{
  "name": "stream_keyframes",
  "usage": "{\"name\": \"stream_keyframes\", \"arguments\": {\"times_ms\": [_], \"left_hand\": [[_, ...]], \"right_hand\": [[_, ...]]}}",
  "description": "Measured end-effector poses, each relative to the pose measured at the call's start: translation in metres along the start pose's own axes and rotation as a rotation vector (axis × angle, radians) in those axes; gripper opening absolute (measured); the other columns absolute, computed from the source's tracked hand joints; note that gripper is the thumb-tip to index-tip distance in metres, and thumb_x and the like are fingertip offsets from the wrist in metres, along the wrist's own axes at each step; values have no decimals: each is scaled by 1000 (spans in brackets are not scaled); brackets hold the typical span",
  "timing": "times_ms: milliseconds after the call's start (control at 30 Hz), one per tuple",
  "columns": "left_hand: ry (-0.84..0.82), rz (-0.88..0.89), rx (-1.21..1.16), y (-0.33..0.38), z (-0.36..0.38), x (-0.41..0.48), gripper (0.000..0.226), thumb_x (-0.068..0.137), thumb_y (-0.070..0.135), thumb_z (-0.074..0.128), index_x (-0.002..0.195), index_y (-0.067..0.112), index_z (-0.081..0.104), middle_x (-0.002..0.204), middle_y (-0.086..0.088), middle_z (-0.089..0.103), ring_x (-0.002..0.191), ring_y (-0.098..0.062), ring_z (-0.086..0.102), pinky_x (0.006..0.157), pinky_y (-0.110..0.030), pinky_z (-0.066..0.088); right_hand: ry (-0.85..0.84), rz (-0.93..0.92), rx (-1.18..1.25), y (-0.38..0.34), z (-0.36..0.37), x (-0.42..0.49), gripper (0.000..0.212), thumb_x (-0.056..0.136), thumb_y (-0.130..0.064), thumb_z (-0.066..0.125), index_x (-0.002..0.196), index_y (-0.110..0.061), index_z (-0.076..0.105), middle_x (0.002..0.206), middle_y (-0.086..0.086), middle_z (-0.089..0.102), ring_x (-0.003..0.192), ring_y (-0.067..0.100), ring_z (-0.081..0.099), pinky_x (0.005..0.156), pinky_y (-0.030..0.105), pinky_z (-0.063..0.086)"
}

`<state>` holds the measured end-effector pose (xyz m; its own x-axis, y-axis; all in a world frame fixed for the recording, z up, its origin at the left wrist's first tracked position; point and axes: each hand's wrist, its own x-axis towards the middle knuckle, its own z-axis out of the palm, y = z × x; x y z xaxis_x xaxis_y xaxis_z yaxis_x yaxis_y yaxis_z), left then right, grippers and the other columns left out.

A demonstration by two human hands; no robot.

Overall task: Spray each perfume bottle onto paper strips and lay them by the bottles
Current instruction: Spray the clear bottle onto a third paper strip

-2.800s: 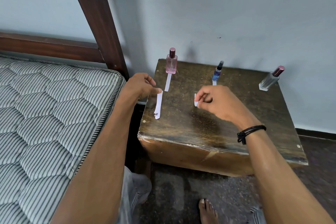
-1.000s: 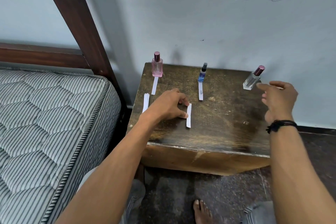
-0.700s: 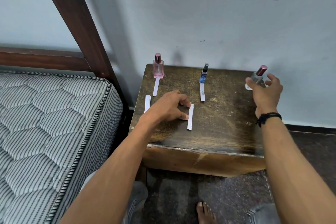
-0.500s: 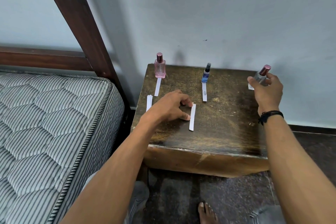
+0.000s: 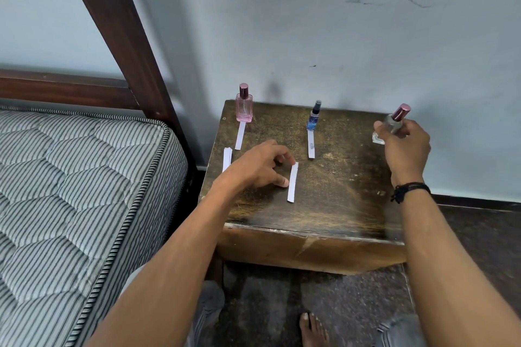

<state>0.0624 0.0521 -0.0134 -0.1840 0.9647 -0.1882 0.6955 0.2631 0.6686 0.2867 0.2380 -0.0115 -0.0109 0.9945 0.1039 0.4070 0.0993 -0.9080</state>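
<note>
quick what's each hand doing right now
Left hand: pinches a strip.
Right hand: grips the clear bottle.

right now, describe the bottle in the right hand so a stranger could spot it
On the dark wooden table beside the bed, follow the back edge to its right end. The clear bottle there, maroon-capped, is gripped by the right hand, unlike the untouched pink bottle and blue bottle.
</note>
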Motion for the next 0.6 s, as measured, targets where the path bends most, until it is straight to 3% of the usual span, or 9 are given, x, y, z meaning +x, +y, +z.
{"name": "stream_keyframes", "arguments": {"times_ms": [100, 200, 400, 600], "left_hand": [[1, 16, 13, 2, 1, -3, 45, 74, 27, 87, 114, 34, 67, 110, 9, 51, 97, -8, 54, 81, -21, 39], [18, 21, 33, 1, 4, -4, 45, 74, 28, 87, 114, 34, 67, 112, 7, 51, 100, -10, 52, 86, -24, 40], [34, -18, 105, 3, 8, -3, 44, 72, 33, 87, 112, 29, 69, 116, 3, 51, 109, -20, 52, 100, -43, 47], [39, -27, 120, 4, 10, 0, 45, 72, 35, 87, 113, 29, 69, 118, 3, 50, 111, -21, 51, 102, -44, 46]], "right_hand": [[-68, -38, -5, -16, 0, -18, 20, 89, -37, 78, 102, -24, 71, 98, -4, 68, 97, 21, 65, 88, 38, 51], [-188, -63, 27, -30, 3, -42, 20, 89, -38, 79, 105, -27, 73, 101, -11, 71, 99, 13, 67, 82, 31, 48], [-387, -27, 106, -42, 15, -84, 19, 87, -35, 81, 104, -32, 74, 107, -10, 74, 104, 13, 68, 98, 48, 55], [-439, -20, 59, -40, 19, -96, 24, 82, -38, 85, 103, -30, 75, 102, -10, 74, 99, 15, 68, 92, 42, 56]]}}
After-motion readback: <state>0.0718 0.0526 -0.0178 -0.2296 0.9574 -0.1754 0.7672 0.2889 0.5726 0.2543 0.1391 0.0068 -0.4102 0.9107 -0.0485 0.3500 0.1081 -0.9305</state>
